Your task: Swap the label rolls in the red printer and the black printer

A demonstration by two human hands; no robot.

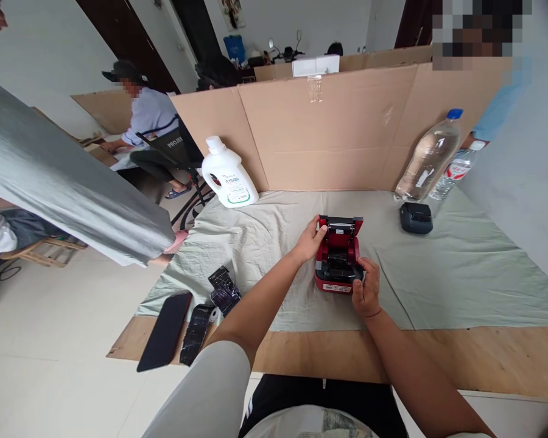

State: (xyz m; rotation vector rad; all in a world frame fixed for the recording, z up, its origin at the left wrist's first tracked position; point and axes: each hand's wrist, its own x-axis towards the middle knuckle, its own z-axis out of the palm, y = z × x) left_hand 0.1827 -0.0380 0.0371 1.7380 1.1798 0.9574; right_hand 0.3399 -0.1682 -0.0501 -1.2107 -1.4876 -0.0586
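Head view: small red printer [338, 255] sits mid-table on a pale green cloth [461, 267], lid flipped up toward the cardboard wall [329, 128]. Left hand [309, 239] is cupped around the upper left corner by the lid hinge, fingers closed loosely on the casing. Right hand [366, 289] pinches the front right corner, thumb and fingers bent on the dark inner edge — whether it has hold of anything loose inside, cannot tell.

Handling, as a judgement: hard plastic shell, rigid, probably light, smooth and a bit slippery; the open lid looks like the weak part, so the body sides are the safer place to take hold — not the lid.

Around it: crinkly black foil-wrapped rolls [223, 289] and a glossy black phone [165, 330] lie left near the table edge; a white jug [228, 173], a clear water bottle [429, 158] and a small dark matte device [416, 217] stand further back. The cloth is soft and creased, over bare board.
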